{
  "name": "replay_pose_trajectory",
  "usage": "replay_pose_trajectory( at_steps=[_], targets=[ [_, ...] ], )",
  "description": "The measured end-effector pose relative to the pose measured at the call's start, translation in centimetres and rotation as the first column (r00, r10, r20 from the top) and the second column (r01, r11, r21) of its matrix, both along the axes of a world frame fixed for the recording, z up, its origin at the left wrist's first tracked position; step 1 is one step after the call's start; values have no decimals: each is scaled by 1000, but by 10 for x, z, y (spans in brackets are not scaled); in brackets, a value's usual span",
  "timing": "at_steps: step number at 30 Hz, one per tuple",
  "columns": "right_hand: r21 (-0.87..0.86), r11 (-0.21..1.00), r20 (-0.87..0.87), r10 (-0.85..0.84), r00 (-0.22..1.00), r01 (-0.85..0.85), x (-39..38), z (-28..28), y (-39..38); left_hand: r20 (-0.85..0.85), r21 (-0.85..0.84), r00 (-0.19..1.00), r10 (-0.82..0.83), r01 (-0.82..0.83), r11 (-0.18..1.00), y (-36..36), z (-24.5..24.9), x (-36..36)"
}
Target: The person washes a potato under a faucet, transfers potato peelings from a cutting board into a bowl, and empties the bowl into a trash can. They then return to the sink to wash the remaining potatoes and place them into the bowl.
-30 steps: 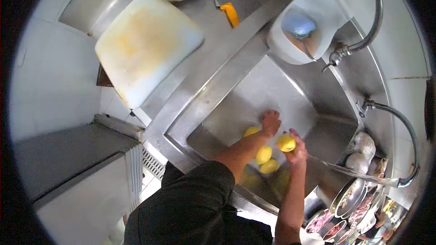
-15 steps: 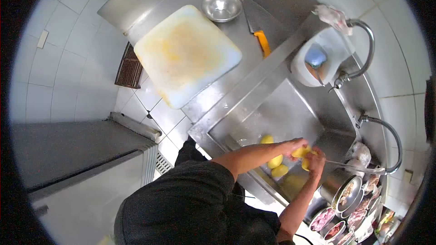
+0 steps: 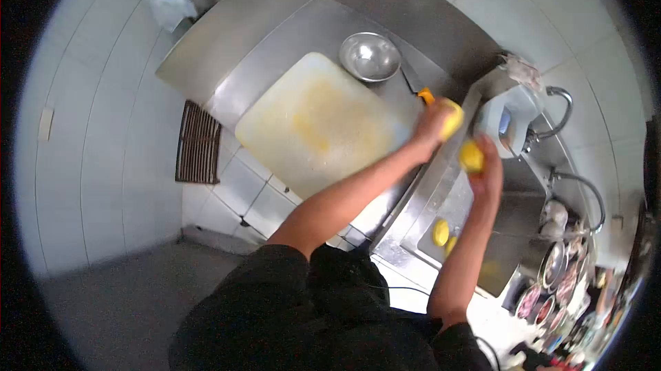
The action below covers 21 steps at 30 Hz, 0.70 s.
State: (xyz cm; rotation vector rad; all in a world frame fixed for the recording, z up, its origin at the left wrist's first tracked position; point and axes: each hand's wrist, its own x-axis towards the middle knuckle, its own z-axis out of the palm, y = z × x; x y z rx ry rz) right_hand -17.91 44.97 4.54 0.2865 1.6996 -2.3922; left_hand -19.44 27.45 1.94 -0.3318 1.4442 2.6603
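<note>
My left hand (image 3: 431, 127) is closed around a yellow peeled potato (image 3: 452, 120), over the strip between the cutting board and the sink. Beside that hand, the orange handle of a knife (image 3: 426, 96) shows; its blade is mostly hidden. My right hand (image 3: 489, 173) grips another yellow potato (image 3: 471, 157) above the sink (image 3: 518, 214). More potatoes (image 3: 441, 232) lie in the sink below, partly covered by my right forearm. The white cutting board (image 3: 303, 123), stained yellow, lies on the steel counter to the left of my left hand.
A steel bowl (image 3: 370, 58) stands behind the board. Beyond the sink are two curved faucets (image 3: 585, 195) and a white container (image 3: 506, 120). Several bowls of food (image 3: 529, 300) stand at the right. A brown slatted rack (image 3: 199, 144) is at the left.
Both hands have moved up and away from the sink's lower part, each carrying a potato. My left hand has come over beside the board and knife handle. The view has also shifted.
</note>
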Motion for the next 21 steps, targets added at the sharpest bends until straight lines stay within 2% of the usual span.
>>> replay_pose_trajectory(
  at_steps=[1, 2, 3, 4, 5, 7, 9, 11, 13, 15, 16, 18, 19, 21],
  targets=[
    [-118, 992, 15, -39, 999, 40, -15, -3, -34, 68, 0, 983, 169, -170, 985, -28, 30, 4],
    [-137, 990, 62, 35, 998, -26, -38, -12, -62, 6, -107, 982, 187, -185, 977, -54, 22, -11],
    [-236, 968, 109, 108, 988, -80, -47, -6, -95, -53, -213, 978, 204, -210, 954, -80, 12, -26],
    [-219, 970, 215, 150, 965, -102, -70, -15, -118, -98, -442, 958, 270, -285, 850, -101, -18, -52],
    [-178, 984, 273, 35, 961, 14, -75, -12, -148, -33, -524, 947, 318, -287, 802, -121, -29, -70],
    [-282, 959, 344, 131, 930, -31, -113, -41, -185, -35, -561, 934, 356, -313, 767, -155, -14, -73],
    [-200, 977, 359, 147, 922, -78, -133, -48, -215, -60, -634, 960, 275, -249, 732, -186, -34, -100],
    [-113, 993, 442, 15, 897, 39, -161, -76, -240, 0, -532, 955, 297, -251, 808, -197, -44, -116],
    [-314, 949, 377, 94, 922, 32, -132, -31, -252, 1, -591, 946, 323, -260, 764, -204, -57, -126],
    [-442, 897, 278, 157, 948, -19, -154, -76, -246, 59, -704, 959, 276, -156, 692, -214, -65, -133],
    [-307, 951, 337, 149, 930, -42, -146, -70, -235, -1, -669, 967, 255, -190, 719, -219, -82, -139],
    [-34, 993, 460, 116, 880, -113, -122, -31, -209, -44, -685, 982, 185, -164, 710, -213, -84, -135],
    [-14, 983, 414, 173, 894, -184, -111, -19, -187, -28, -742, 991, 129, -107, 661, -211, -72, -124],
    [46, 943, 320, 300, 899, -331, -88, -4, -134, -68, -784, 986, 150, -145, 603, -213, -85, -127]
  ],
)
